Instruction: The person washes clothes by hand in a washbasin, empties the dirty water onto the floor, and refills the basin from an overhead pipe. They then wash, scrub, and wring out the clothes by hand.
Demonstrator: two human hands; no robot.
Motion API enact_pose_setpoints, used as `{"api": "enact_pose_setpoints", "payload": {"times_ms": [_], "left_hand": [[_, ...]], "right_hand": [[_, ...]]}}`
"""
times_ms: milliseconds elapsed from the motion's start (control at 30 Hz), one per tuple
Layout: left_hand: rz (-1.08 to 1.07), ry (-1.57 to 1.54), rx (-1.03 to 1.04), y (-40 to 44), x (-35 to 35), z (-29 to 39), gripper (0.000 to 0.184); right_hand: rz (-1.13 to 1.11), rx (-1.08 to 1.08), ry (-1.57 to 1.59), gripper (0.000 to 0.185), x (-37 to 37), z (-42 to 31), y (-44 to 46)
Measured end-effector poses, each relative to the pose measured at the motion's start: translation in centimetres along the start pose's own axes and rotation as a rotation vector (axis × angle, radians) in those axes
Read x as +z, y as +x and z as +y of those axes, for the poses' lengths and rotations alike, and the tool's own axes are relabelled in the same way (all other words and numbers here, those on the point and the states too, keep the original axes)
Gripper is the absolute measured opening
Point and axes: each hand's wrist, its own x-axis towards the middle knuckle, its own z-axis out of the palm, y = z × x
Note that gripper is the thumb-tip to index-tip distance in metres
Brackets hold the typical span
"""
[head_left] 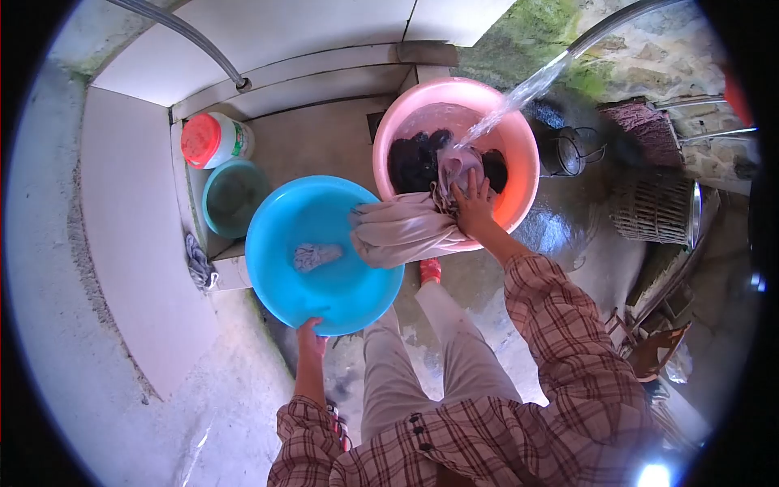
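My left hand grips the near rim of a blue basin, its thumb over the edge. A small, pale crumpled cloth lies on the bottom of that basin. My right hand rests with fingers spread on a beige garment. The garment drapes from the pink basin across to the blue one's right rim. Dark wet clothes sit in the pink basin, under a stream of water pouring from a hose.
At left stand a red-lidded white tub and a small green basin, with a grey rag on the ledge nearby. A metal pail and a wicker basket are at right. The floor is wet.
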Motion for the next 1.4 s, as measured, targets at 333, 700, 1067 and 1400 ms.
{"api": "enact_pose_setpoints", "payload": {"times_ms": [333, 700, 1067, 1400], "left_hand": [[0.006, -0.003, 0.008, -0.7, 0.3, 0.3, 0.051], [0.007, 0.043, 0.016, -0.2, 0.3, 0.2, 0.05], [0.009, 0.007, 0.02, -0.6, 0.6, 0.3, 0.049], [-0.029, -0.008, -0.009, -1.1, 0.9, 0.8, 0.048]], "right_hand": [[-0.283, -0.135, 0.148, 0.076, -10.7, -3.1, 0.9], [0.173, -0.606, 0.411, 0.032, -7.2, -9.7, -1.5], [0.264, 0.089, 0.371, 0.056, -9.2, 1.6, -0.7], [0.063, -0.014, -0.014, 0.055, -2.1, -3.4, 1.4]]}}
